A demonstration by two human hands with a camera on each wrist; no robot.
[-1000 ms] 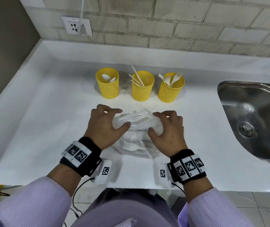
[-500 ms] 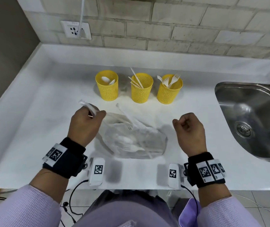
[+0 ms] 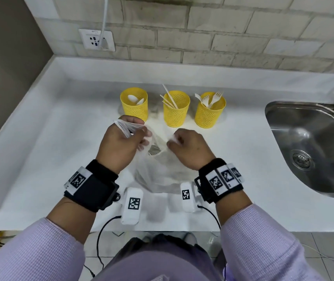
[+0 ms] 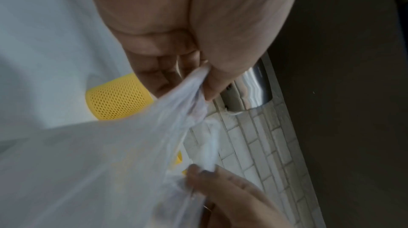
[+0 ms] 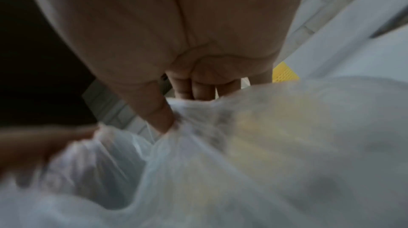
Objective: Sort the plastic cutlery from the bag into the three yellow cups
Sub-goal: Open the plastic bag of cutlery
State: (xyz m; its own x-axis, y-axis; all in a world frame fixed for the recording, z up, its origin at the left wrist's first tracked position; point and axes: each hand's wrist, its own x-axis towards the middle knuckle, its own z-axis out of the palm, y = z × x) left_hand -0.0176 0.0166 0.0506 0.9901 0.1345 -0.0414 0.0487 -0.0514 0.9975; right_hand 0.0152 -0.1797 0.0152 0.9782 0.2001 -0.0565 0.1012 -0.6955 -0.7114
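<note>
Both forearms wear lilac ribbed sleeves [image 3: 40, 252]. Each wrist carries a black strap [image 3: 93, 189] bearing white fiducial tags, plus a white camera module [image 3: 132, 205] (tagged, with black cable).

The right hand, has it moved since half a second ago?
Yes. The right hand has moved left, toward the left hand, and now pinches the bag below the middle yellow cup; before it sat below the right cup's far edge.

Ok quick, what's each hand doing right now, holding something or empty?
Left hand: closed, gripping a bunched edge of the plastic bag.
Right hand: closed, pinching the bag's other edge.
</note>
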